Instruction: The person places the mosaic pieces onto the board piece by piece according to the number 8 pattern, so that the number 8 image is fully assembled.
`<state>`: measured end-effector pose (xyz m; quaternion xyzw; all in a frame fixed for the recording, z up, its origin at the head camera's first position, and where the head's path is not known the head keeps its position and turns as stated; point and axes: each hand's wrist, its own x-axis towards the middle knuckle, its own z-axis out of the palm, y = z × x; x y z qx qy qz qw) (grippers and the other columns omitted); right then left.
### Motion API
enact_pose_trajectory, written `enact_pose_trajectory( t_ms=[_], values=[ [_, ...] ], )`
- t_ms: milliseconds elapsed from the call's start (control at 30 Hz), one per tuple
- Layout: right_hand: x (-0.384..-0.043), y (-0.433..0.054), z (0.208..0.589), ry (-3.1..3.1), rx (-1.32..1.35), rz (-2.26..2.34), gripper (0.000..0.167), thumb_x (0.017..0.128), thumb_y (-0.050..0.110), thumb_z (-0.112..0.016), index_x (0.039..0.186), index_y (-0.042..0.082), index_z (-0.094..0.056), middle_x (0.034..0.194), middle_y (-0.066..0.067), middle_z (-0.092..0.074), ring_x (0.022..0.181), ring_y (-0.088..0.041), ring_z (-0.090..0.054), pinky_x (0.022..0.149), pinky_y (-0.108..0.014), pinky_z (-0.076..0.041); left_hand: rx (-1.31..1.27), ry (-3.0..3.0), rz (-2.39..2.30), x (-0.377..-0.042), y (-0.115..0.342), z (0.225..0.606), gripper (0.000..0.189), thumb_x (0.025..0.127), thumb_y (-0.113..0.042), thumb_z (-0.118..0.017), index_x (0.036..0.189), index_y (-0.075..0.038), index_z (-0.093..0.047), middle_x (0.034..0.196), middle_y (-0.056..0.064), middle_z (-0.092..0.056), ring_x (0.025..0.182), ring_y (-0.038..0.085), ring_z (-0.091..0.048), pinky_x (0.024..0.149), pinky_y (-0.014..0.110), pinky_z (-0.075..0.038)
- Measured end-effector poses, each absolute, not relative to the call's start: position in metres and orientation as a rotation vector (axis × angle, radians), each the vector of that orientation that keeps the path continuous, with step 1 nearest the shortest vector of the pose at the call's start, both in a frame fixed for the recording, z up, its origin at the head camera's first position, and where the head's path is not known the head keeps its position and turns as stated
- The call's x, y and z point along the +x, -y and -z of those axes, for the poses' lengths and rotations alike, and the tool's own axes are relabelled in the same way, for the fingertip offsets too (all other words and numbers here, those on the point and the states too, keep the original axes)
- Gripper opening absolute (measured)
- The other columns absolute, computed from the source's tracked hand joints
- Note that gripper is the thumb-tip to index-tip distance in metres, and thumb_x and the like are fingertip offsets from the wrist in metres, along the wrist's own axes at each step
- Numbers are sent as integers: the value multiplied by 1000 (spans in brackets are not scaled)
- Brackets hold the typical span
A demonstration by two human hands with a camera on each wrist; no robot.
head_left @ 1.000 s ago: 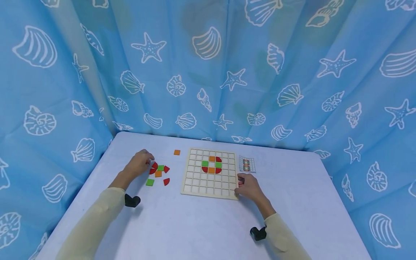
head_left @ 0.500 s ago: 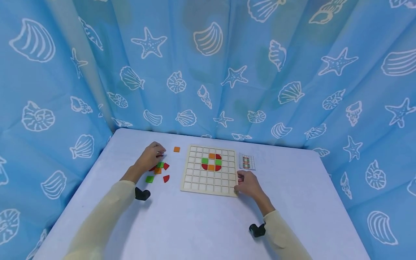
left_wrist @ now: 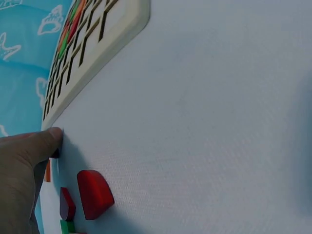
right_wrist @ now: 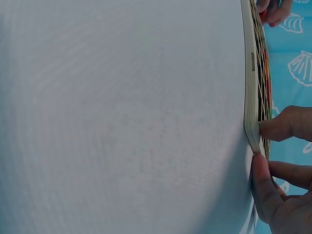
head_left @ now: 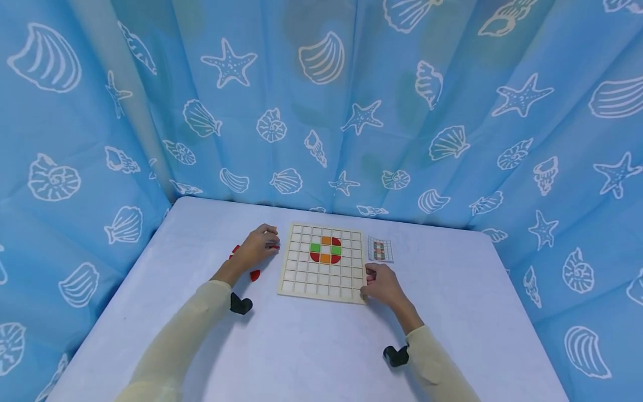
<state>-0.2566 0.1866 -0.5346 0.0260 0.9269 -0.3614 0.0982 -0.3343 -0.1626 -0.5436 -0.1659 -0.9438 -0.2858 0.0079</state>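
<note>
My left hand [head_left: 257, 247] pinches a red quarter-circle tile [head_left: 273, 246] just left of the wooden grid board [head_left: 321, 298], above the table. In the right wrist view that red tile [right_wrist: 263, 16] shows between the fingertips. Orange, green and red tiles form a ring on the board's upper middle cells, around one bare cell. My right hand [head_left: 383, 286] grips the board's right edge near its front corner, thumb on top and a finger against the side.
Loose tiles lie left of the board, partly hidden by my left hand and forearm; one red quarter-circle [head_left: 255, 275] shows plainly. A small pattern card [head_left: 380, 249] lies right of the board. A blue shell-print curtain [head_left: 321, 139] surrounds the white table [head_left: 301, 352].
My left hand has picked up a red quarter-circle tile from the loose ones and moved right toward the board. My right hand has stayed on the board's edge.
</note>
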Motion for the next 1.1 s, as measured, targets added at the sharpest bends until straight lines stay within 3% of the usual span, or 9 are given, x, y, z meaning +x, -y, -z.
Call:
enact_pose_trajectory(
  t_ms=[267,400,533,667,800,933,1100],
  values=[
    [-256,-187,534,-2745,81,1057,72,72,5,-79,137,-3,-51,103,-7,-58,91,-22,-52,74,-31,-46,-439,2988,701,-327,169,541,16,82,-17,-80,98,-15,-78,118,4,-55,118,23,-50,101,40,-45],
    [-256,-189,535,-2746,67,1052,70,73,5,-79,137,-2,-51,102,-7,-57,91,-22,-52,74,-30,-46,-383,2983,704,-325,178,538,20,82,-9,-79,101,-14,-78,107,4,-55,105,22,-52,87,35,-53],
    [-257,-189,536,-2753,65,1053,70,73,5,-79,137,-2,-51,103,-8,-57,91,-22,-52,75,-31,-46,-316,2987,782,-327,184,538,27,86,0,-71,111,-9,-74,107,7,-54,97,23,-54,80,32,-56],
    [-256,-189,536,-2755,71,1039,71,73,5,-79,137,-3,-51,105,-8,-58,93,-23,-52,76,-32,-46,-230,3033,740,-328,185,537,30,88,-13,-70,118,-7,-68,115,10,-54,102,26,-56,89,38,-53],
    [-256,-188,536,-2755,66,1042,70,73,5,-79,137,-3,-51,104,-8,-58,91,-22,-52,75,-31,-46,-133,3114,626,-328,182,534,43,83,-30,-77,116,-6,-66,109,11,-57,99,25,-56,86,37,-55],
    [-257,-188,537,-2754,53,1054,70,73,5,-78,137,-3,-51,103,-8,-59,90,-22,-52,73,-30,-46,-105,3174,610,-331,179,532,40,84,-23,-78,116,-4,-67,102,12,-58,94,25,-55,81,35,-55],
    [-257,-188,537,-2758,41,1065,70,72,4,-79,136,-4,-51,101,-8,-58,89,-21,-52,72,-30,-45,-163,3212,679,-336,176,532,39,87,-15,-73,124,-5,-65,115,15,-56,106,28,-53,91,40,-52]
  ],
)
